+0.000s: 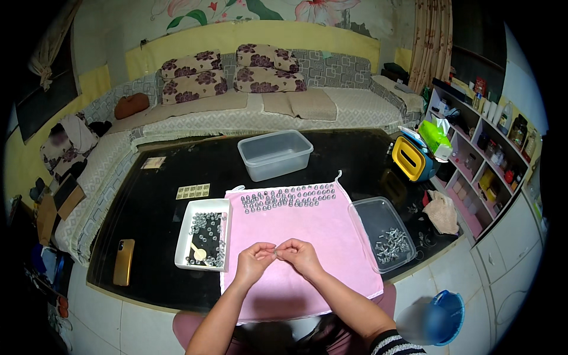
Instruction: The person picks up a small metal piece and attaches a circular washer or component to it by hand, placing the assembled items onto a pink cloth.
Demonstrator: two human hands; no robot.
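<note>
Pinching small grey piece between thumbs and fingertips of left hand and right hand, tips brought together, other fingers loosely curled. Mostly covered by fingers, so can't tell its shape; shows as a tiny dull-metal fleck. Located over pink cloth, somewhat left of its middle. Can't tell whether resting on the fabric or raised off it.

Up on far part of cloth: silvery domed pieces in about four rows, slightly uneven, nearest row shorter. Glossy, with dark and bright patches.

Edges: on the left, white rectangular tray, right wall at cloth's left edge, with loose shiny beads and cream scoop inside. On the right, shallow transparent tub along cloth's right edge, with silvery metal bits heaped toward near end. Past far hem, deeper transparent tub, just beyond the rows.

Room: band of plain pink between nearest row and fingertips, more to right of right hand. Wide stretch of black tabletop between tray and gold phone. Near hem close to knees.
</note>
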